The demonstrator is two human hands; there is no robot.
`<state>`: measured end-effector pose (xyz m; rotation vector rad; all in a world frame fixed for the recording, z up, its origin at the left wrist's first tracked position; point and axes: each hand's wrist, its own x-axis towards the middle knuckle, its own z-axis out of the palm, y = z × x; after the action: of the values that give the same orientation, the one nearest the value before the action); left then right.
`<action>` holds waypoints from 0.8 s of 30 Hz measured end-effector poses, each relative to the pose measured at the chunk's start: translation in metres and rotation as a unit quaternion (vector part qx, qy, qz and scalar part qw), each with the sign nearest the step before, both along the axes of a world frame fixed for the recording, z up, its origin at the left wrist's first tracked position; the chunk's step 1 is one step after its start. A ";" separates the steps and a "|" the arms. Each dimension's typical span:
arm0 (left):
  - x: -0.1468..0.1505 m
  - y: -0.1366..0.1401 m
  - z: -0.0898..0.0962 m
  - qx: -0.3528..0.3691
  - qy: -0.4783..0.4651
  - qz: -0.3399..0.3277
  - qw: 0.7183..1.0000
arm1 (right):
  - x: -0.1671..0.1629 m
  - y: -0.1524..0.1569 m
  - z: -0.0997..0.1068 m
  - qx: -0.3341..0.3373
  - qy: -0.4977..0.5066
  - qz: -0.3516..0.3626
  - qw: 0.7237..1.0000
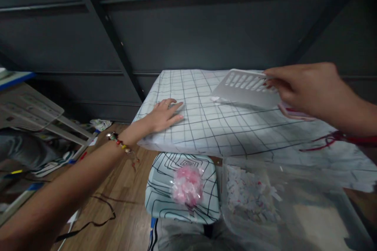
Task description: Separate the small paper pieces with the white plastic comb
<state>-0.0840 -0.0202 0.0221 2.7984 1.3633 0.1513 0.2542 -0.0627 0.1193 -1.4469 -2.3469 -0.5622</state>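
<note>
My right hand (303,86) grips a thin white panel with a row of slots (244,88) by its right end. The panel tilts over the checked white cloth (203,121), its lower left edge on or close to it. Just below that hand lies a flat pinkish thing (294,113), partly hidden, whose kind I cannot make out. My left hand (165,114) rests on the cloth's left part with its fingers apart and nothing in them.
A pink bundle in clear plastic (188,186) sits on a patterned padded stool (157,188). Beside it, a clear plastic bin (225,200) holds many small paper-like pieces. Dark panels (200,35) stand behind. A black strap (97,223) lies on the wooden floor.
</note>
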 end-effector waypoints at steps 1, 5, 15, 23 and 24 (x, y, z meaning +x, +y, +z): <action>0.006 0.005 -0.002 0.002 -0.004 -0.001 1.000 | 0.008 0.009 -0.003 -0.007 -0.019 -0.002 1.000; 0.031 0.031 -0.015 0.009 -0.030 -0.022 0.999 | 0.028 0.031 -0.024 -0.035 -0.038 0.012 0.999; 0.068 0.069 -0.026 -0.004 -0.057 -0.054 0.997 | 0.044 0.031 -0.042 0.009 -0.023 0.063 0.998; 0.069 0.063 -0.023 0.001 -0.064 -0.051 0.997 | 0.039 0.019 -0.039 0.054 -0.035 0.072 0.995; 0.069 0.063 -0.022 -0.003 -0.063 -0.049 0.997 | 0.037 0.019 -0.039 0.043 -0.045 0.059 0.996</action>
<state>-0.0153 0.0424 0.0002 2.7896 1.1957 0.3149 0.2912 -0.0442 0.0803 -1.2620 -2.4255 -0.6996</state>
